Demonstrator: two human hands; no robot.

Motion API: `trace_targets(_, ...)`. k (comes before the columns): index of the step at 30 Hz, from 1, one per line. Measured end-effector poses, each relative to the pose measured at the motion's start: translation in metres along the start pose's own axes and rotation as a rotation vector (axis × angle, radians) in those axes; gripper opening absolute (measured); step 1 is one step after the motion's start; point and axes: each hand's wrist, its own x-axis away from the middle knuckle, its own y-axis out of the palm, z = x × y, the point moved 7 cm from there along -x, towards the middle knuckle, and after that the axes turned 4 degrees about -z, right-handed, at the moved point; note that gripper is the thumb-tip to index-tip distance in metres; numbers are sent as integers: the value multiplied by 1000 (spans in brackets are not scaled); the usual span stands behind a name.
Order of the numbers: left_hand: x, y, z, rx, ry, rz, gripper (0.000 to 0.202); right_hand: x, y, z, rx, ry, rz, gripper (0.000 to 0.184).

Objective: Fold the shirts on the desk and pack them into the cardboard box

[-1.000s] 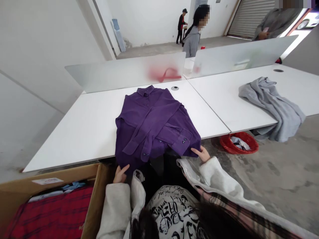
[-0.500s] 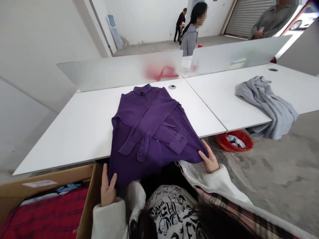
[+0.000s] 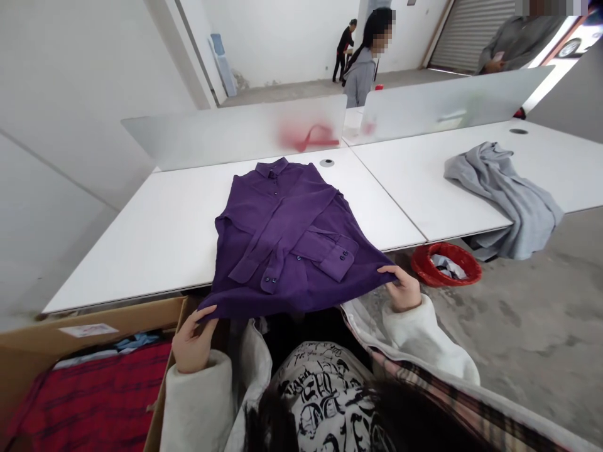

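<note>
A purple button-up shirt [image 3: 287, 232] lies collar-away on the white table [image 3: 155, 238], its sleeves folded across the front. The shirt's bottom hem is stretched out past the table's near edge. My left hand [image 3: 191, 342] pinches the hem's left corner. The hem's right corner is gripped by my right hand [image 3: 402, 289]. Both arms wear white fleece sleeves.
A cardboard box [image 3: 94, 351] with red plaid cloth sits at my lower left. A grey garment [image 3: 509, 188] hangs over the right table's edge above a red basket [image 3: 445, 263] on the floor. Frosted dividers [image 3: 235, 132] line the table's back. Several people stand beyond them.
Both hands moved from resting under the hem to gripping its corners. They pulled it outward and up, so the hem now lies spread and taut.
</note>
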Motion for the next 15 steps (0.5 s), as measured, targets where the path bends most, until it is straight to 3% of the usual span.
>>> trace_targets(4, 7, -4, 20, -116, 176, 74, 10, -2, -4, -19, 98, -206, -28, 12)
trace_targets(7, 15, -13, 27, -135, 217, 157, 8, 1, -12, -29, 162, -285, 22, 12)
trace_targets(10, 21, -17, 38, -140, 244, 150, 6, 7, -19, -38, 156, -330, 43, 11)
trace_targets(15, 20, -32, 66, -147, 308, 265, 4, 5, -25, -48, -9, -318, -108, 13)
